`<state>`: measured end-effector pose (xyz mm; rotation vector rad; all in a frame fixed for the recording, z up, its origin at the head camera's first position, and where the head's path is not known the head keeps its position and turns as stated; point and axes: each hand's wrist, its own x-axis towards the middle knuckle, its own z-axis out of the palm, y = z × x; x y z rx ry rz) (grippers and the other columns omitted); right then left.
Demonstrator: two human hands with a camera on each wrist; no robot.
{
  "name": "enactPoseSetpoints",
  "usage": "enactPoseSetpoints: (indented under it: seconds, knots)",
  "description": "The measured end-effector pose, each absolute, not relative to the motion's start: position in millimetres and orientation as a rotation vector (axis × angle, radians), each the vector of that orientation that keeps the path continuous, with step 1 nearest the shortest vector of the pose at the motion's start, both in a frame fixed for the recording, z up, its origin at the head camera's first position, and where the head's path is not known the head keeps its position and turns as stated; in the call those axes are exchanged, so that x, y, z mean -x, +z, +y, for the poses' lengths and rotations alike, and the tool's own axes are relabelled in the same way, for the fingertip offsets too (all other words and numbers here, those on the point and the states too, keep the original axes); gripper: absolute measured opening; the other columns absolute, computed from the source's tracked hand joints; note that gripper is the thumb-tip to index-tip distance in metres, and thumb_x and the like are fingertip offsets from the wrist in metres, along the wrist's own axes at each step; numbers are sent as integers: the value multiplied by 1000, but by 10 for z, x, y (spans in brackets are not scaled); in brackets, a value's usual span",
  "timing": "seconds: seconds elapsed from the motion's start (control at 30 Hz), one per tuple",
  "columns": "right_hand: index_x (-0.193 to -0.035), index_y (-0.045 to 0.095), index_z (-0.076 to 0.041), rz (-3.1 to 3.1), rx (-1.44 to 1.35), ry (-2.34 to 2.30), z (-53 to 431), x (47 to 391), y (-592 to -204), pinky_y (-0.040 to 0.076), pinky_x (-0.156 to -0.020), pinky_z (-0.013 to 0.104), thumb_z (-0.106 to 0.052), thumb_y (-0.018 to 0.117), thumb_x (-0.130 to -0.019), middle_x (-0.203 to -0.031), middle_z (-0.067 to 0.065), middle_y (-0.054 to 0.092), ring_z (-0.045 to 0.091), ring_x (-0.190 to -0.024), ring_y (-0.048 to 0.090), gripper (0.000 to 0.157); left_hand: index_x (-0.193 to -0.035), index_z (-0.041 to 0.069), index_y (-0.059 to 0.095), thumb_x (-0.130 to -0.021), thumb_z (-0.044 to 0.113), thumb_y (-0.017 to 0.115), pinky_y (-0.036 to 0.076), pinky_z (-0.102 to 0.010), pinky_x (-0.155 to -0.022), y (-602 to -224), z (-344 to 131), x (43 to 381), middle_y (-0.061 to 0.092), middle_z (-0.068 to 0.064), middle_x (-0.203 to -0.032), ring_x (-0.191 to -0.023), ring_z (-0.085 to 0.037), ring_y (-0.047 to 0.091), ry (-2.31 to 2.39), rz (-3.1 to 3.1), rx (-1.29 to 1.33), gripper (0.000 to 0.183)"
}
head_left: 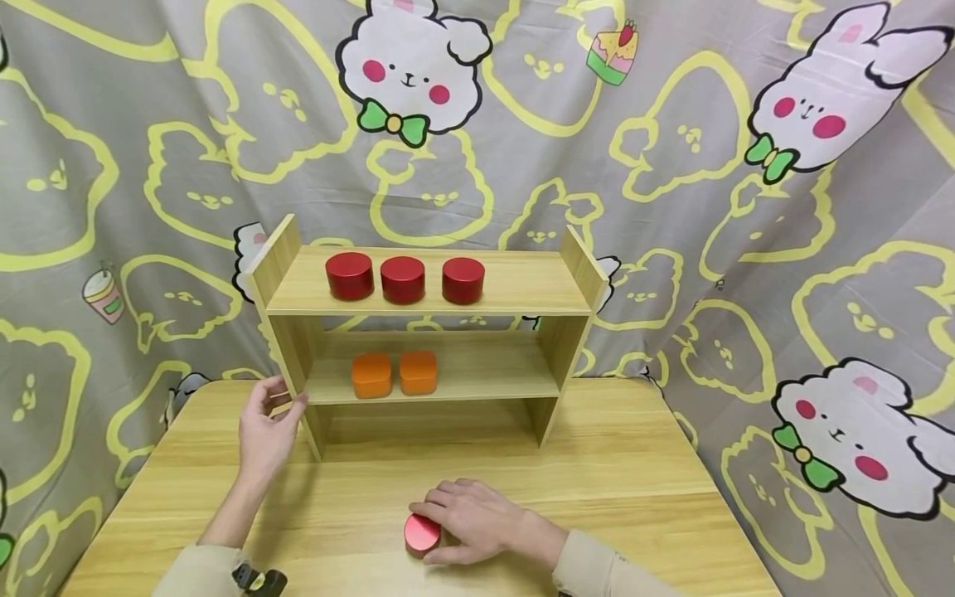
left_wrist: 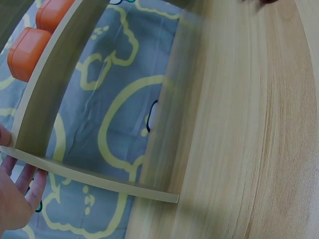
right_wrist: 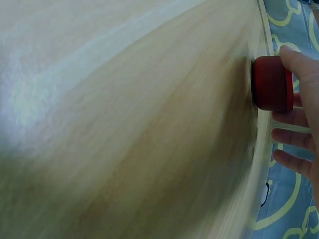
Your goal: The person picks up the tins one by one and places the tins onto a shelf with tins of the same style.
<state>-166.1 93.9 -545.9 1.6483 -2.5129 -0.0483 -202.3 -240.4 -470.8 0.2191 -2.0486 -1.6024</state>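
My left hand grips the left side panel of a small wooden shelf, with the thumb on one face and the fingers on the other. On the table in front of the shelf, my right hand holds a round red tin between thumb and forefinger. The other fingers are spread apart in the right wrist view, beside the tin. Three similar red tins stand in a row on the top board. Two orange rounded-square tins sit side by side on the middle board.
The shelf stands toward the back of a wooden table. A grey curtain with cartoon puppies hangs close behind the table and along its sides. Both the top and middle boards have bare wood right of their tins.
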Motion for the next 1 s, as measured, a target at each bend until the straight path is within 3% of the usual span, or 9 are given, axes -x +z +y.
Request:
enactPoseSetpoints:
  seconds: [0.3, 0.53, 1.0]
  knots:
    - [-142, 61, -25, -2428, -1643, -70, 918, 1681, -5478, 54, -87, 16, -67, 52, -102, -118, -14, 68, 1, -105, 64, 59, -132, 0, 60, -97, 2, 71, 51, 0, -80, -4715, -2426, 2047, 56, 21, -103, -94, 11, 58, -1606, -2064, -236, 37]
    - [-136, 64, -28, -2386, -1628, -79, 950, 1675, -5476, 49, -81, 14, -66, 60, -96, -114, -15, 68, 0, -100, 62, 56, -134, -5, 57, -97, -1, 68, 50, 1, -79, -4705, -2426, 2033, 56, 26, -103, -94, 14, 57, -1605, -2082, -244, 39]
    - [-131, 68, -26, -2373, -1581, -30, 1144, 1640, -5373, 51, -82, 14, -61, 69, -90, -110, -15, 70, 0, -97, 65, 54, -133, -1, 59, -97, 3, 71, 51, 0, -79, -4690, -2412, 2009, 56, 22, -104, -95, 11, 58, -1597, -2080, -235, 37]
